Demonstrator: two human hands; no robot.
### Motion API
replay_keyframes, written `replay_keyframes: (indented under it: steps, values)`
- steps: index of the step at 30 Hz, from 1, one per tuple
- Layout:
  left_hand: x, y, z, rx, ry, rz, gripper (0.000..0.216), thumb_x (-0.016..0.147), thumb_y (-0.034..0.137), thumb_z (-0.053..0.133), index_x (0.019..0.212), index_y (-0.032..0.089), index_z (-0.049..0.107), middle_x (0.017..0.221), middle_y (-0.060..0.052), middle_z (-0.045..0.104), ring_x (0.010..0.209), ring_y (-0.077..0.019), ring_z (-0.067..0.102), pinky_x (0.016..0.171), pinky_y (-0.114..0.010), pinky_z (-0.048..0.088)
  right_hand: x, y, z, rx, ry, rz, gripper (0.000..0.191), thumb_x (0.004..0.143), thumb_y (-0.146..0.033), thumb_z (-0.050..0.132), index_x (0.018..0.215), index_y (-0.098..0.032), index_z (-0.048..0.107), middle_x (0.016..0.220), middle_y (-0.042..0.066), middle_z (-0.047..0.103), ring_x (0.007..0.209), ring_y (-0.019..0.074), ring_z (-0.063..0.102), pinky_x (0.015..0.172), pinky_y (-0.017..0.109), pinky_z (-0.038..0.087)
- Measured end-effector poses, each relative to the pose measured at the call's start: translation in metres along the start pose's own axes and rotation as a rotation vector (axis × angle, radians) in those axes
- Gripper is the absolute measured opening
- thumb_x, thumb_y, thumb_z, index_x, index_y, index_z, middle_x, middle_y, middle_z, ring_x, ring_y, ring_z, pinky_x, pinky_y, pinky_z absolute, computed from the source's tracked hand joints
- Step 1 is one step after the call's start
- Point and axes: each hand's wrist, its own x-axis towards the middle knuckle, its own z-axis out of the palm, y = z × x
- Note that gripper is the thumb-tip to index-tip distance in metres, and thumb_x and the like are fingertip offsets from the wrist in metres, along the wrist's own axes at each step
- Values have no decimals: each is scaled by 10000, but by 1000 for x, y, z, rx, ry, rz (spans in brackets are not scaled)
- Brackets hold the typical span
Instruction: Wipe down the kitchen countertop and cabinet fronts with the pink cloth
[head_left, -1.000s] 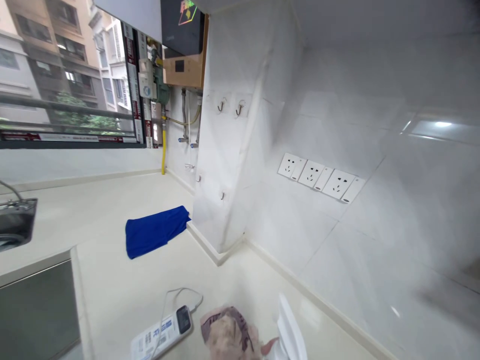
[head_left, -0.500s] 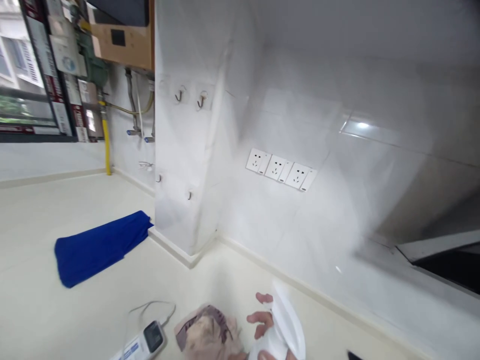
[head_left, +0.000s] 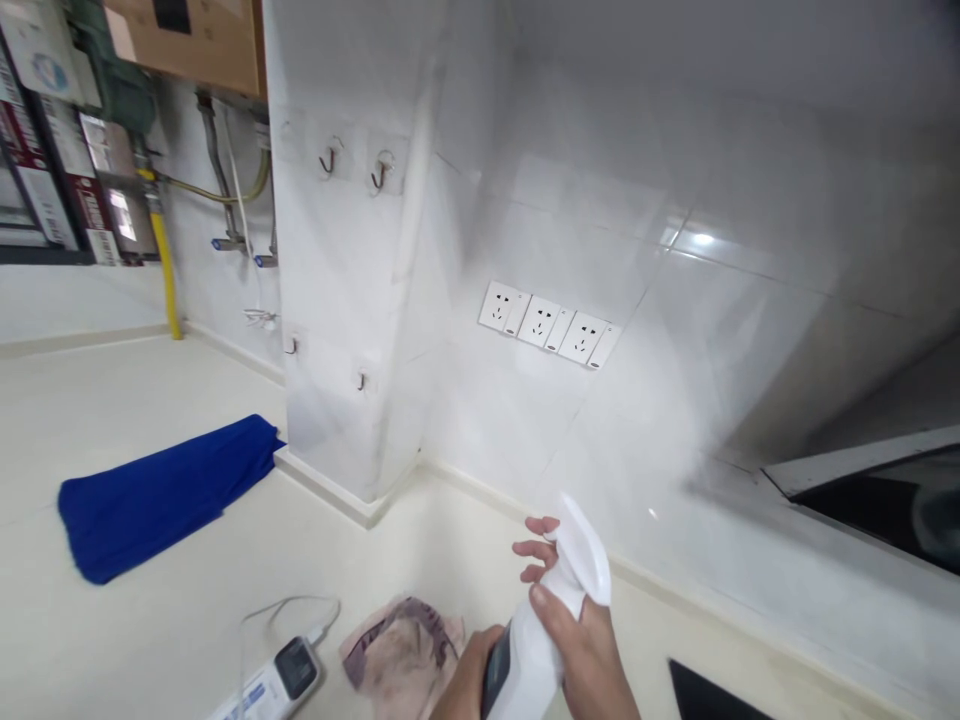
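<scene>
A white spray bottle (head_left: pixel 529 655) with a dark label tilts up over the counter at bottom centre, its white head (head_left: pixel 583 545) uppermost. My right hand (head_left: pixel 589 640) wraps round its neck just below the head, thumb across the front and several fingertips showing on the far side. Lower on the body, my left hand (head_left: pixel 469 680) grips the bottle by the label, partly cut off by the frame edge. Just left of my hands lies a crumpled pinkish cloth (head_left: pixel 397 650) with a darker band.
A white device with a dark screen (head_left: pixel 296 668) and a cable lies left of the cloth. Farther left is a folded blue cloth (head_left: pixel 165 490). A wall column (head_left: pixel 337 300) with hooks juts out. Wall sockets (head_left: pixel 541 322) sit behind; a black flat surface (head_left: pixel 709 695) lies at lower right.
The spray bottle and both hands have come up into view, showing more of the bottle and its dark label. The camera view has shifted slightly right and down.
</scene>
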Motion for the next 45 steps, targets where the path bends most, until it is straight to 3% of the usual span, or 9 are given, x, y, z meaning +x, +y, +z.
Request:
replay_keyframes:
  steps: [6,11,16,20,23,30,37,45]
  values:
    - [13,14,-8,2,81,35,890,787,508,844,1523,205,446,1397,-190,583,1321,-373,581,1172,-555,418,24,-13,20,24,-16,-43,507,882,-571,734,1306,-300,669,1291,98,688,1066,280,669,921,419,545]
    - [7,22,-20,20,203,9,976,732,356,853,1577,231,381,1347,-158,617,1270,-370,613,1069,-510,510,41,-17,43,8,-186,-60,467,880,-542,738,1269,-287,699,1222,101,718,1036,287,699,820,392,566]
    - [9,29,-31,95,370,-63,995,675,200,791,1557,243,333,1308,-123,629,1116,-291,658,942,-427,561,61,-25,63,27,-288,-133,421,917,-490,705,1284,-286,684,1223,72,715,1028,256,708,918,415,561]
    - [24,29,-34,110,493,-91,986,627,156,763,1509,236,330,1291,-110,626,1101,-278,652,963,-431,543,81,-32,75,45,-445,-167,429,938,-435,692,1336,-281,643,1289,82,683,928,225,718,832,393,576]
    - [36,34,-40,109,562,-110,993,552,140,768,1449,237,353,1260,-95,627,1115,-298,642,986,-449,532,95,-35,84,72,-467,-165,399,934,-422,696,1302,-276,645,1287,78,667,866,196,703,754,352,566]
    - [45,65,-64,38,503,-95,905,621,171,778,1438,192,391,1277,-108,601,1183,-304,595,1025,-437,491,112,-36,99,142,-455,-102,256,909,-410,719,1085,-231,668,980,18,650,801,178,679,782,341,570]
    - [62,79,-67,66,482,-108,884,590,157,748,1406,163,406,1254,-114,585,1125,-300,591,991,-442,489,119,-38,88,144,-415,-214,338,932,-409,718,1232,-272,647,1157,54,686,881,196,689,855,373,557]
    - [73,77,-57,96,430,-107,888,556,133,723,1386,184,412,1184,-78,587,1013,-255,591,883,-380,496,120,-31,66,129,-374,-107,252,956,-464,720,1086,-259,652,905,6,671,829,199,673,772,341,521]
